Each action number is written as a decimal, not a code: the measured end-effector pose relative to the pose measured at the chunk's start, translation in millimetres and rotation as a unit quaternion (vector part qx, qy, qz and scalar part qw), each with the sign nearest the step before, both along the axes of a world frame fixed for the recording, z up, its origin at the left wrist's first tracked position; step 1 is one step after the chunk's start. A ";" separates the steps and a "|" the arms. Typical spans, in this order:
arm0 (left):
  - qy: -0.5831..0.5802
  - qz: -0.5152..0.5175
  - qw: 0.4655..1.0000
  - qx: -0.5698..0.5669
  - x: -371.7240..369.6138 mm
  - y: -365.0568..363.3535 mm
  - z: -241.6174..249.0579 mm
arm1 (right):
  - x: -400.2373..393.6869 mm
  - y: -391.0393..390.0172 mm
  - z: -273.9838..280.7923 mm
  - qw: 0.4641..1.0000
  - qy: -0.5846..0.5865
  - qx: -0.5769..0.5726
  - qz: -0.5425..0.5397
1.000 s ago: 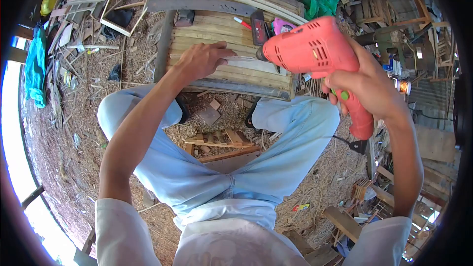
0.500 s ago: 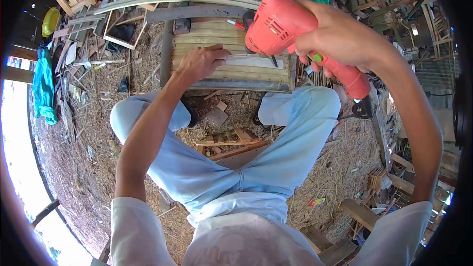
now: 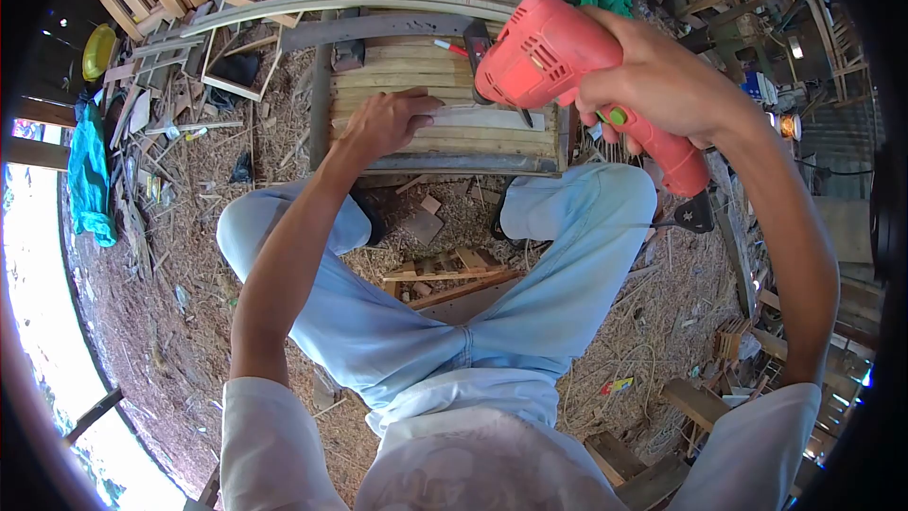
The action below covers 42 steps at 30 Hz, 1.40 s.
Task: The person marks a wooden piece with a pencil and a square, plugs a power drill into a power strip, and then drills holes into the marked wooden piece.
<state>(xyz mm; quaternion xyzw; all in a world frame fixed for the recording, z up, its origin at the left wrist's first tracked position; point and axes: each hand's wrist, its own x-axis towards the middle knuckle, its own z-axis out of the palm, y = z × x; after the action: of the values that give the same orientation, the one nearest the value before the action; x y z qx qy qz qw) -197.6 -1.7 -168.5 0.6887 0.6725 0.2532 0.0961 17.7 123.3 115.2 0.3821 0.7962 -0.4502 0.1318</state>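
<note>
My right hand is wrapped round the handle of a red power drill, whose front end is low over the slatted wooden bench. Beneath it, a thin pale strip lies across the wooden slats. My left hand rests at the strip's left end, fingers bent and pressed down; the contact under the fingertips is partly hidden. A red and white pen-like item is beside the drill. Behind it, a dark curved board lies over the bench.
Long pale curved strips cross the bench's far side. An open wooden frame stands at the left, near a teal cloth. Wood offcuts lie between my legs on the shavings-covered ground. A cable trails from the drill's handle.
The view has shifted slightly. The drill and my right hand have moved a little right in view; my left hand stays at the strip.
</note>
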 end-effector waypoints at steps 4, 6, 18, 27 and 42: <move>-0.005 -0.003 1.000 0.005 0.0 0.4 0.4 | 0.8 1.4 -0.2 1.000 0.002 -0.003 -0.001; -0.007 -0.005 1.000 0.011 0.1 0.9 0.5 | 1.4 1.9 0.0 1.000 0.002 -0.003 -0.002; -0.020 -0.007 1.000 -0.020 0.6 0.8 6.1 | 3.1 2.5 1.4 1.000 0.007 -0.001 0.000; -0.013 -0.001 1.000 -0.026 0.8 0.0 4.1 | 2.9 7.8 0.6 1.000 0.001 -0.006 -0.001; -0.016 -0.005 1.000 -0.007 0.5 0.5 3.2 | 2.3 4.8 0.3 1.000 0.009 -0.004 0.003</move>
<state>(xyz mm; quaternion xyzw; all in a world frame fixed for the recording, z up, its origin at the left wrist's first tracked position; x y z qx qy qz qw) -197.1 -1.3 -165.2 0.6874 0.6692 0.2586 0.1129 20.0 128.1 115.6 0.3752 0.7966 -0.4564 0.1278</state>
